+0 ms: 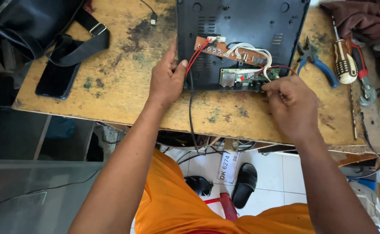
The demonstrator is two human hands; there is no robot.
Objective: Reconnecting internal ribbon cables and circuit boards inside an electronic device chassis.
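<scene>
Right hand [292, 102] pinches at the green board [247, 76] inside the black chassis [242, 26]; left hand [167, 78] grips its edge, fingers closed — best kept braced, red wires [197, 54] slack.

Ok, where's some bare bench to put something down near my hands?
Bare wood lies between the phone and the left hand, and along the front edge below the black casing. Right of the right hand it is crowded: pliers, screwdriver.

Pliers [316, 65] right of casing [242, 26] (on bench [112, 86])
</scene>
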